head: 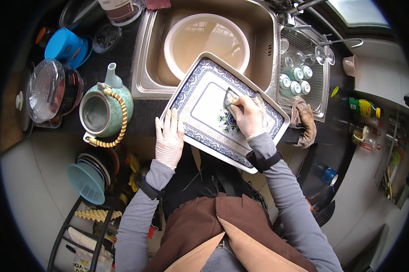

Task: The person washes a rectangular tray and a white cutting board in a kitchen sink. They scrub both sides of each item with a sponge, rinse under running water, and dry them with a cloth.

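Note:
A rectangular tray (204,97) with a blue patterned border and a floral centre is tilted over the front edge of the sink. My gloved left hand (169,137) grips its left rim, fingers over the edge. On the tray's face my gloved right hand (248,115) presses a crumpled cloth (230,98), dark at one side and pale at the other. Behind the tray, a white basin (173,44) of cloudy brownish water stands in the steel sink (262,20). The tray covers the basin's near rim.
At left on the dark counter stand a celadon teapot (128,98) with a wrapped handle, a clear-lidded container (46,91) and a blue tub (60,44). Upturned cups (295,87) and stemmed glasses (308,57) occupy the drainboard at right. A brown rag (303,122) hangs over its front edge.

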`<state>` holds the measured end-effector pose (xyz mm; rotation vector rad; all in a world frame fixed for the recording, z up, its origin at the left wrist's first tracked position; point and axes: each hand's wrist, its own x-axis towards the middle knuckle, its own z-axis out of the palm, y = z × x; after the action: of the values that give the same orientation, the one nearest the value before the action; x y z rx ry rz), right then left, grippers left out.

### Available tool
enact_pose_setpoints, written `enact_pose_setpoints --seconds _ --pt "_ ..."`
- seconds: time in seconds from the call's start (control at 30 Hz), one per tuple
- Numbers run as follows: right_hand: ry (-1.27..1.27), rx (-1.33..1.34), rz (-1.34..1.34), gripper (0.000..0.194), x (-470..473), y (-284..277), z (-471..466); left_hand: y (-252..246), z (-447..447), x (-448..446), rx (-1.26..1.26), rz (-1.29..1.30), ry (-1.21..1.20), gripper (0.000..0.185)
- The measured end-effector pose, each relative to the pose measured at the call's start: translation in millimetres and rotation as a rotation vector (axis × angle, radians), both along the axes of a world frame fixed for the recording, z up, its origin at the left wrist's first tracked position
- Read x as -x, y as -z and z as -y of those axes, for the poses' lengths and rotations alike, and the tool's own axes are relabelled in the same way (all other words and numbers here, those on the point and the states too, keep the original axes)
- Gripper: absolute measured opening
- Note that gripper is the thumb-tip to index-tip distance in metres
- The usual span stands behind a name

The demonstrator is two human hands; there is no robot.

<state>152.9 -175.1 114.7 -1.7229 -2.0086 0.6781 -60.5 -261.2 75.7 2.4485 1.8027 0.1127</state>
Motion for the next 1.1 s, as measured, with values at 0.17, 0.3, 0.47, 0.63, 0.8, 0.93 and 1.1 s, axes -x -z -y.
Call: enact_pose_setpoints --seconds 0.17,0.3,0.47,0.63,0.8,0.93,1.1 --pt "-0.136 -0.141 0.061 0.018 54.8 15.5 5.8 -3.6 -3.8 3.9 0.043 -0.073 0.004 0.062" --pt "-0.087 0.066 -0.017 0.011 81.7 28.5 -15.5 -10.8 -7.5 6.7 0.160 -0.016 -0.010 0.099" --pt "0.240 -0.055 0.078 0.012 -3.2 17.0 -26.6 -15.6 -10.4 3.6 0.122 0.055 -0.024 0.105" --pt "0.169 -0.277 0.342 0.006 -17.6 25.3 -15.4 -14.8 -10.7 7.3 0.155 0.065 0.011 0.107" --pt "0.124 -0.387 0.431 0.016 70.7 51.4 -68.7 -9.0 -9.5 8.6 0.139 0.071 0.015 0.102" --pt "-0.075 -0.270 0.363 0.018 55.0 36.3 -69.7 -8.7 -5.6 11.0 0.129 0.025 -0.009 0.098" --pt "-0.002 -0.129 0.438 0.016 18.3 8.9 -50.8 -8.3 -2.9 13.3 0.137 0.093 -0.023 0.099"
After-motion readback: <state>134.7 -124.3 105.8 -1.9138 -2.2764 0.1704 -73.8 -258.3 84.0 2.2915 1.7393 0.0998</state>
